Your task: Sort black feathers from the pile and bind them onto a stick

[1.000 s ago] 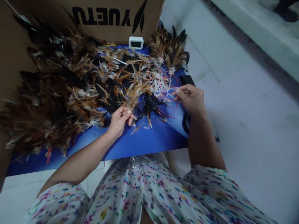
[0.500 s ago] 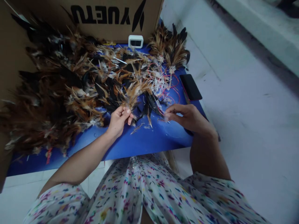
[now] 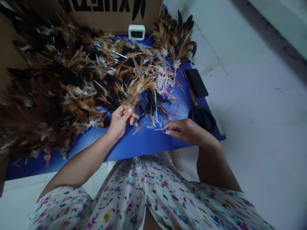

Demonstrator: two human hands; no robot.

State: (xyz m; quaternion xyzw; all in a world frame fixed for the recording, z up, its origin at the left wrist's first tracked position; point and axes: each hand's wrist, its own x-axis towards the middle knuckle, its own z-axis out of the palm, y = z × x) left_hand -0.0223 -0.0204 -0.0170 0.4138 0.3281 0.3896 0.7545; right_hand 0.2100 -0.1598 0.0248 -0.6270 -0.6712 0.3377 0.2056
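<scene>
My left hand (image 3: 120, 120) is closed, its thumb and fingers pinching the base of a small bunch of golden-brown feathers (image 3: 134, 94). The feather tips fan away from me over the table. My right hand (image 3: 185, 131) is closed on a thin white string (image 3: 156, 110), which loops to the left of the fingertips and runs back up toward a tangle of white strings (image 3: 162, 78). Between the two hands, the string hangs apart from the feather bunch. Loose bits of feather (image 3: 139, 128) lie just below the left fingertips.
Heaps of brown and black feathers (image 3: 35, 108) cover the left and back of the blue table (image 3: 144, 143). Tied feather bunches (image 3: 174, 38), a white digital display (image 3: 136, 32), red string (image 3: 179, 103), a phone (image 3: 196, 83) and black-handled scissors (image 3: 205, 118) lie around. A cardboard box (image 3: 107, 20) stands behind.
My right hand has come slightly lower and toward me, drawing a white string out from the tangle. The left hand keeps its pinch on the feathers. The view has shifted slightly.
</scene>
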